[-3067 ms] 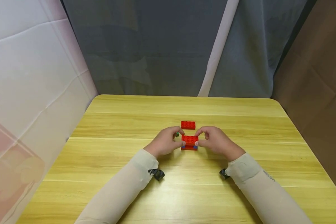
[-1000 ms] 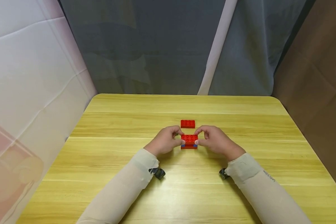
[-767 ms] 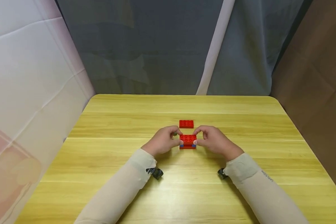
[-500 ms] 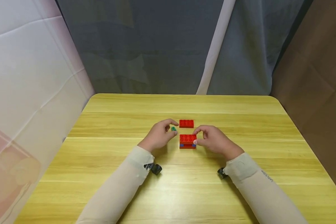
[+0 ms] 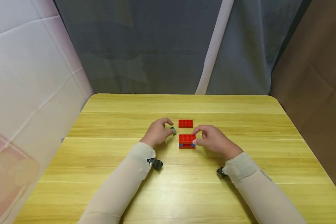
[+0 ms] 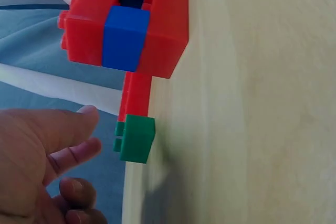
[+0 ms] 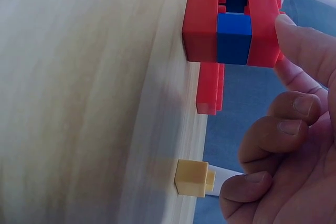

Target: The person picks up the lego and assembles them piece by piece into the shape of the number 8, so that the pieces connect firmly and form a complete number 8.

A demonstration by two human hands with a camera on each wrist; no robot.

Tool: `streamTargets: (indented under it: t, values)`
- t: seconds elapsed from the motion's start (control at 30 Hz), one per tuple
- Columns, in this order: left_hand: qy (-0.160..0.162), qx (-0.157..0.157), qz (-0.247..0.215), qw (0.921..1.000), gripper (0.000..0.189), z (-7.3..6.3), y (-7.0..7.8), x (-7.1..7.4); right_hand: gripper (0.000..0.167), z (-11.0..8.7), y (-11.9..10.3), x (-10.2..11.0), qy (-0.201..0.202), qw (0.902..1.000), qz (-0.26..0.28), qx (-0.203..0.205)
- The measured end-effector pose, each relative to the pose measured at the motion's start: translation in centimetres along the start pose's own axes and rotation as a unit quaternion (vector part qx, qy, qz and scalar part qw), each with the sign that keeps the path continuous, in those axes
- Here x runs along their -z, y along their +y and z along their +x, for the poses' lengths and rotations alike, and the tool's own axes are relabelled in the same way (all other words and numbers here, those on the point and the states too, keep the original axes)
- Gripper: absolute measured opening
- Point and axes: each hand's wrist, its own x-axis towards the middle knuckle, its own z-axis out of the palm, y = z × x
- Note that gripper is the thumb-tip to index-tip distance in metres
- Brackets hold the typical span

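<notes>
In the head view, a stack [image 5: 187,142] has a red brick on top, small blue bricks [image 7: 234,38] at its ends and a red brick below. My right hand [image 5: 215,140] pinches the stack's top red brick [image 7: 261,24] at its right end, thumb in front and index finger behind. My left hand [image 5: 158,132] is beside a small green brick [image 5: 173,130], its thumb and index finger spread around it. In the left wrist view the green brick [image 6: 138,138] stands on the table, and a gap shows between it and the hand.
Behind the stack lies another red brick [image 5: 185,123], studs up. The right wrist view shows a small tan brick [image 7: 191,178] on the wooden table [image 5: 123,118], hidden by the right hand in the head view. Grey cloth [image 5: 156,46] hangs beyond the far edge.
My left hand has let go of the stack's left end and moved left and away to the green brick, which has turned slightly. The right hand keeps its place at the stack.
</notes>
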Motion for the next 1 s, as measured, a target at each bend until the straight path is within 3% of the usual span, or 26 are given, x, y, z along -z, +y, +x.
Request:
streamTargets:
  t: [0.47,1.0]
  values:
    - [0.015,0.032,0.031,0.9989,0.032,0.67,0.08,-0.75,0.027,0.15,0.4,-0.06,0.002,0.9999,0.007,0.01]
    - [0.004,0.034,0.047,0.9983,0.029,0.66,0.55,-1.01,0.027,0.16,0.51,-0.14,0.001,0.9999,0.015,0.002]
